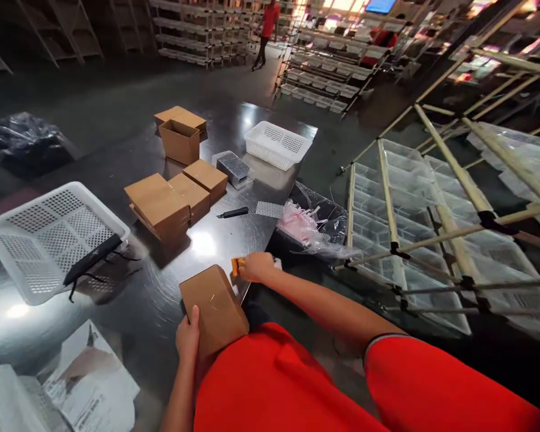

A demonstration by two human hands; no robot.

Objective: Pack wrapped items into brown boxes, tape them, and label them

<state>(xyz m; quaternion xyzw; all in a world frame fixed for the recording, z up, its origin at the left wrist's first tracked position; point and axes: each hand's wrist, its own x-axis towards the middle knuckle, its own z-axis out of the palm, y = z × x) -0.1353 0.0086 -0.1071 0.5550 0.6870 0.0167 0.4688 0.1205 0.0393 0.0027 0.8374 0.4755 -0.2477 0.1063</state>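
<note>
My left hand (pixel 189 336) is closed on the near left side of a brown cardboard box (pixel 213 306), its thumb lying on the top face. The box is tilted at the table edge, against my red shirt. Just beyond the right side of the box, my right hand (pixel 256 267) is wrapped around an orange tape dispenser (pixel 237 266), partly hidden by the fingers. Some white material shows behind that hand. A black-handled utility knife (pixel 233 212) lies on the metal table (pixel 157 303) past the box.
Several cardboard boxes (pixel 159 204) stand farther back, near a bubble-wrapped item (pixel 234 168) and a white basket (pixel 279 144). Another white basket (pixel 49 234) and papers (pixel 92 384) lie left. A lined bin (pixel 308 225) and racks (pixel 400 228) are right; a person (pixel 269 27) walks behind.
</note>
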